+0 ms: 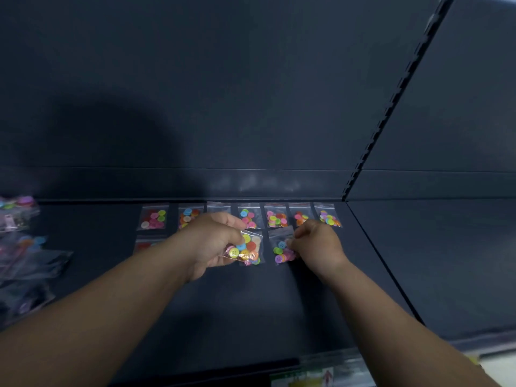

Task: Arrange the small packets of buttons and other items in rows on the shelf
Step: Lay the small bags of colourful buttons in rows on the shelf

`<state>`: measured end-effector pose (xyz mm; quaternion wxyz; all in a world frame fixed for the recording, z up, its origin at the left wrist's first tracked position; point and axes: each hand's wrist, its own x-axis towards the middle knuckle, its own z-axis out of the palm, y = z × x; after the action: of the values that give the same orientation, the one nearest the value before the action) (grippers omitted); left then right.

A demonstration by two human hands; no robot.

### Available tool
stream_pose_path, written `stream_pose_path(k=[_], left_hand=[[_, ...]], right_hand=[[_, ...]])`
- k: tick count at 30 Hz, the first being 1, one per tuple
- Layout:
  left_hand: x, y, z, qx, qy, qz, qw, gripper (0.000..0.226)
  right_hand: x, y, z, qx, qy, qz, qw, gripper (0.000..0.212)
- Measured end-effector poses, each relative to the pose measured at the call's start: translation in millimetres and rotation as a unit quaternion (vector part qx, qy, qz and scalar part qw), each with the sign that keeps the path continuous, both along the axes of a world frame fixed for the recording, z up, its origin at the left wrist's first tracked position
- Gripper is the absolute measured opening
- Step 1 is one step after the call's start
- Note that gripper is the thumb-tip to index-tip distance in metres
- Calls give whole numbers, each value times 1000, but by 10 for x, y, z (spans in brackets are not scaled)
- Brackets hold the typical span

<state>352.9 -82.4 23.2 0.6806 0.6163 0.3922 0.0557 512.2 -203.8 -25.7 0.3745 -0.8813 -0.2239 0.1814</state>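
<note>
Packets are small clear zip bags of mixed bright buttons. The back row is seven bags side by side along the rear edge of the dark shelf. A second row is starting just in front of it; one red-topped bag shows at its left end.

Your left hand has its fingers curled round a bag of yellow, blue and red buttons, low over the second row. Can't tell if it touches the shelf.

Your right hand pinches the right edge of the next bag, which lies on the shelf, other fingers tucked.

A loose pile of bags sits far left, blurred.
</note>
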Motion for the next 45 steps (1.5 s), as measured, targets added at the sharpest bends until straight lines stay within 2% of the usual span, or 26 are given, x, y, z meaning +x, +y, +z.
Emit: stream_pose_path(k=[6,9,10,12,14,17,20,22,25,27,29,30,32,34,37,45], left_hand=[[-7,-23,1,54,-10,-19,998,25],[18,-66,34,102,-17,-53,993,30],[32,-91,52,109,-25,-66,992,32],[81,-140,82,123,-39,-86,988,34],[139,-197,117,151,-42,-102,982,34],[252,-292,120,172,-53,-89,980,32],[345,-361,18,231,-55,-63,969,23],[357,-389,-75,334,-23,-95,937,17],[338,-447,-189,513,37,-213,831,21],[338,-501,-239,566,63,-280,773,31],[340,-543,-278,576,95,-328,743,44],[342,-555,-294,576,108,-346,733,49],[350,-559,-334,575,130,-368,720,57],[359,-544,-370,572,140,-378,714,62],[353,-528,-391,567,135,-385,716,63],[379,-475,-423,566,109,-386,721,63]], right_hand=[[-36,-46,77,-44,-54,20,997,11],[-104,-102,218,8,-84,37,996,9],[-142,-120,289,62,-44,56,996,12],[-246,-159,450,155,118,120,973,14],[-293,-207,546,168,217,180,945,10],[-235,-284,536,173,241,177,938,16],[-108,-382,457,191,234,82,950,17],[0,-439,371,197,210,3,958,19],[126,-489,223,161,149,-66,973,23],[178,-521,128,83,50,-67,993,25],[191,-568,53,-23,-90,-26,995,26],[180,-594,33,-47,-154,-5,987,24],[146,-635,-6,-31,-255,50,965,18],[105,-656,-69,-22,-305,125,944,17],[86,-656,-174,-62,-312,190,929,20],[108,-520,-135,-74,-302,202,929,20]])
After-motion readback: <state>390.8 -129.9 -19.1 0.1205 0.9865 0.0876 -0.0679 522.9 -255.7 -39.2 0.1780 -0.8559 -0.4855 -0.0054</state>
